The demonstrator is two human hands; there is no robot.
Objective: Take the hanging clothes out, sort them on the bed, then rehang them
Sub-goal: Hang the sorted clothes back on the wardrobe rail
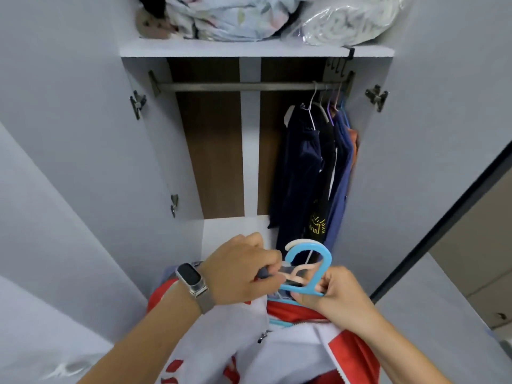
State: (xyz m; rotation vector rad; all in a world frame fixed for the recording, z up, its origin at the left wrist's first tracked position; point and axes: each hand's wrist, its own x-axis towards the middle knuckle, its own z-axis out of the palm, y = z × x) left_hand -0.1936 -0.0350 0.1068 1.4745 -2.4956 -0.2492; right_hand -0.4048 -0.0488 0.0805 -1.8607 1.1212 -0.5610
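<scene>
I stand in front of an open wardrobe. Low in the middle, my left hand (241,268) grips a bunch of hangers (291,274) by their necks. My right hand (332,291) pinches the blue hanger (322,257) of the bunch from the right; a pink hook lies behind it. A red and white jacket (291,347) hangs from these hangers below my hands. On the metal rail (235,86), at its right end, several dark clothes (313,173) hang: navy, black with a yellow print, blue and a bit of orange.
Both grey wardrobe doors (69,162) stand open to either side. The shelf (249,51) above the rail carries folded bedding (221,18) and a plastic-wrapped bundle (346,23). Black hooks (339,65) hang under the shelf at the right. A dark-edged panel (443,217) runs along the right.
</scene>
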